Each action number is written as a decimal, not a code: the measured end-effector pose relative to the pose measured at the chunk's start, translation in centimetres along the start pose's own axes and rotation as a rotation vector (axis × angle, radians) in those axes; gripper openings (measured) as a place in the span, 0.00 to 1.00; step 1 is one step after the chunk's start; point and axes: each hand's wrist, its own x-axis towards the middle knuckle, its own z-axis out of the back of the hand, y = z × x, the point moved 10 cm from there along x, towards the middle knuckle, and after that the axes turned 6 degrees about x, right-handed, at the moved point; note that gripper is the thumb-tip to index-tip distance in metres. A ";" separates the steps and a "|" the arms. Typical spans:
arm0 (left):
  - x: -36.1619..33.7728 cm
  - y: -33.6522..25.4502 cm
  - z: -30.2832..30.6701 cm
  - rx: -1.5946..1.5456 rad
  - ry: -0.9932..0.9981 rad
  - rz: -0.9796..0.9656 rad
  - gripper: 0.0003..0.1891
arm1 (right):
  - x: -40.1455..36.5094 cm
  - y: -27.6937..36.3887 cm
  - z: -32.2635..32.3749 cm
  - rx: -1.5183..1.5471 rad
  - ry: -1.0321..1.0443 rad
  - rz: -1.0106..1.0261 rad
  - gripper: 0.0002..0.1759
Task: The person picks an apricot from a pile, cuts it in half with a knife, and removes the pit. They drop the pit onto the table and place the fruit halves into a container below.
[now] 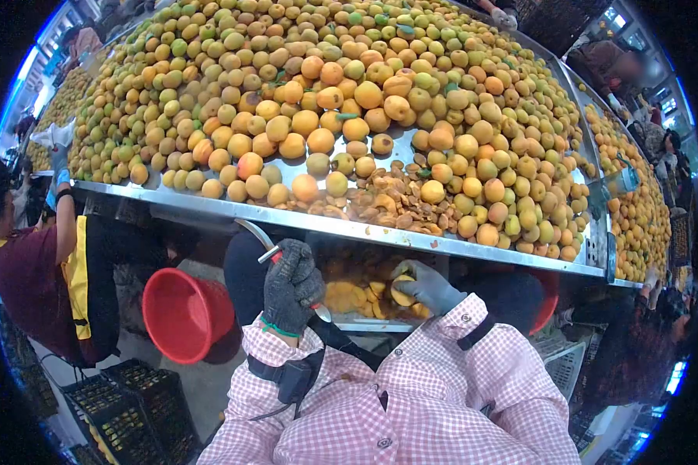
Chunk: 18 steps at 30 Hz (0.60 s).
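My left hand (293, 277), in a dark grey knit glove, is closed round the red handle of a pitting knife (253, 237). Its curved metal blade points up and left, and a small spoon-like metal end shows below the fist. In a lighter grey glove, my right hand (433, 287) grips an apricot half (402, 291), cut side partly showing. Both hands are just below the table's metal edge. Beneath and between them, cut apricot halves (346, 297) lie in a container whose full shape is hidden.
Whole apricots (287, 124) cover the metal table (326, 222), with a heap of pits and scraps (395, 198) near its front edge. A red bucket (177, 316) stands at left, black crates (132, 411) below it. Co-workers (35, 263) are on both sides.
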 end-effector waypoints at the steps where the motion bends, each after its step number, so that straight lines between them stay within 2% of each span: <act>1: 0.2 0.0 0.0 0.000 0.000 0.002 0.07 | 0.1 -0.7 -0.3 0.001 -0.001 -0.001 0.18; 3: 0.4 -0.1 0.1 0.023 -0.003 -0.002 0.08 | 0.1 -1.1 -0.6 -0.380 -0.065 0.005 0.23; 5: 0.4 0.1 0.3 0.005 -0.040 0.009 0.07 | 0.7 -0.4 -0.4 -0.385 -0.035 -0.005 0.26; 7: 0.4 0.1 0.7 -0.010 -0.080 0.017 0.07 | 1.4 -4.2 0.5 -0.709 0.048 -0.350 0.24; 9: 0.3 0.1 1.1 0.048 -0.119 0.017 0.07 | 2.3 -6.5 -0.7 -0.812 0.096 -0.355 0.20; 10: 0.2 0.2 0.9 -0.002 -0.119 0.045 0.07 | 2.7 -8.7 -1.7 -0.914 0.140 -0.363 0.17; 11: 0.2 0.1 0.7 -0.002 -0.118 0.048 0.07 | 4.2 -13.7 -2.5 -1.005 0.169 -0.324 0.17; 12: 0.2 -0.3 1.1 0.020 -0.160 0.029 0.07 | 6.4 -20.1 -3.4 -0.934 0.128 -0.334 0.18; 13: 0.1 -0.5 1.8 0.044 -0.207 0.011 0.06 | 8.0 -23.9 -4.0 -0.863 0.092 -0.344 0.19; 17: 0.1 -0.5 2.8 0.042 -0.254 0.003 0.06 | 8.9 -16.4 -9.4 -0.801 0.093 -0.308 0.15; 18: 0.2 -0.5 2.5 0.042 -0.243 0.011 0.07 | 9.7 -14.4 -11.3 -0.721 0.094 -0.154 0.16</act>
